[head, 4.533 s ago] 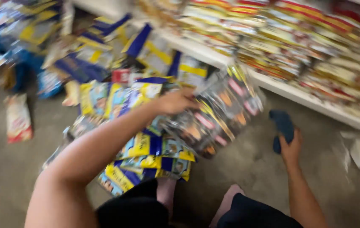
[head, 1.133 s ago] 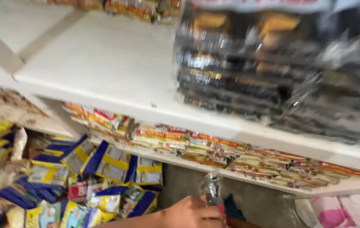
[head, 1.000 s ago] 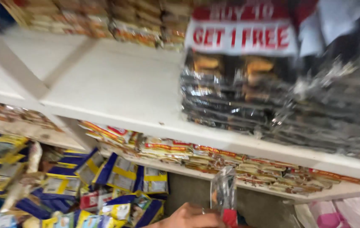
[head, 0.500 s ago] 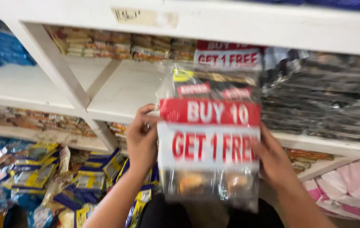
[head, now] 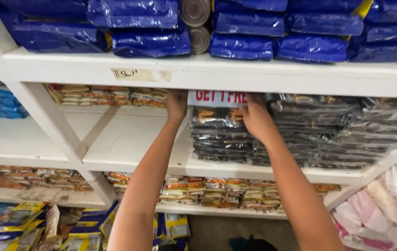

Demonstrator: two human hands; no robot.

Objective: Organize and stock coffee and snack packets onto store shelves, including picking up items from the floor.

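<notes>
Left hand and right hand clamping the two ends of a clear-wrapped bundle of dark packets with a red-and-white banner, pressing it onto the top of the dark packet stack at the middle shelf's front edge, just under the upper shelf board. Blue bags and tins sitting above; yellow-and-red packets lining the lower shelf. Possibly snagging under that board and dragging the slippery stack forward off the edge.
</notes>
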